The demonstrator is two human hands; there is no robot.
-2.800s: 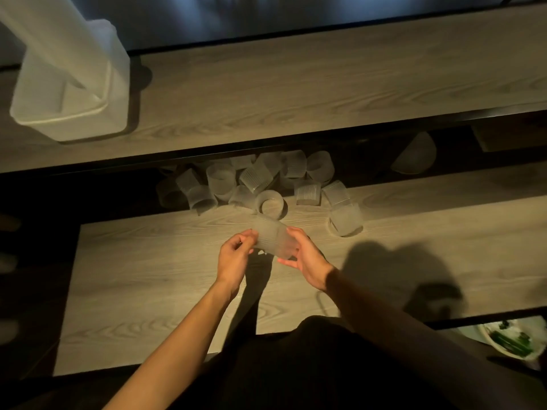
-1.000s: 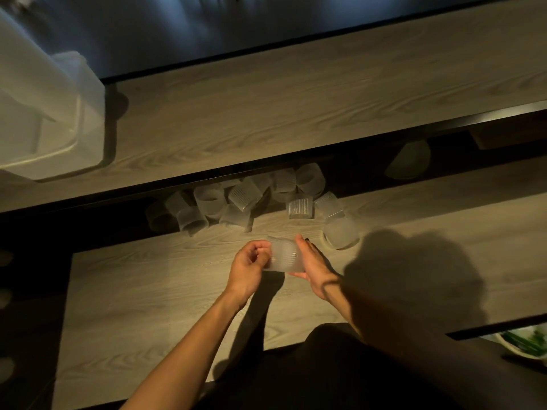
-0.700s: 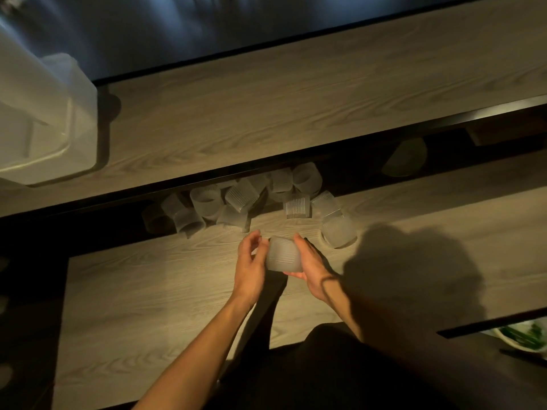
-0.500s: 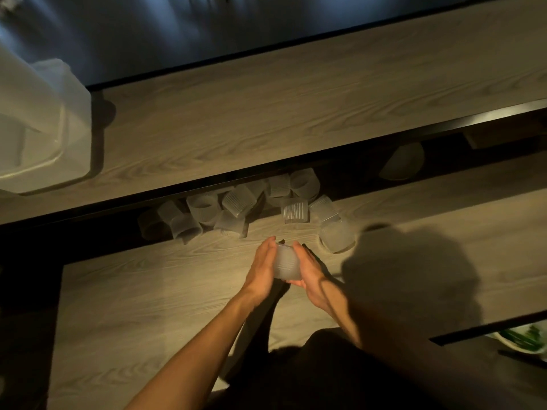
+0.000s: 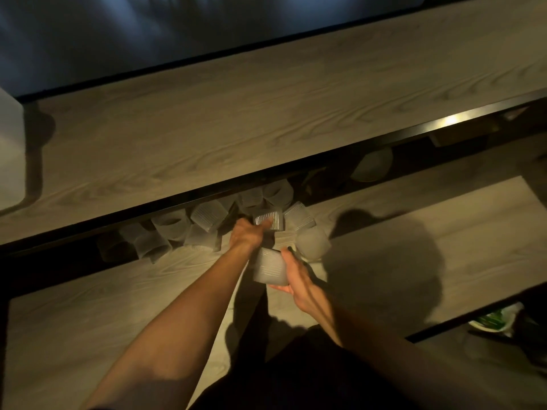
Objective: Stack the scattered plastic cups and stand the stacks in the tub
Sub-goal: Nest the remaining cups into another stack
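My right hand (image 5: 299,281) is shut on a short stack of frosted ribbed cups (image 5: 270,267), held just above the lower wooden board (image 5: 88,306). My left hand (image 5: 247,233) has reached forward into the pile and closes on a single ribbed cup (image 5: 269,221), thumb across its side. Several more frosted cups (image 5: 207,216) lie scattered along the board's far edge, partly under the upper shelf. One cup (image 5: 312,242) stands just right of my hands. Only a corner of the white tub (image 5: 9,149) shows, on the upper shelf at the far left.
The upper wooden shelf (image 5: 236,113) overhangs the cup pile with a dark metal edge. A pale bowl (image 5: 371,165) sits in the shadow beneath it on the right. A dish with something green (image 5: 494,321) lies below the board's right edge.
My left hand let go of the stack and reached forward to a ribbed cup in the pile. The right hand now holds the stack alone. The view shifted, so the tub slid toward the left edge.
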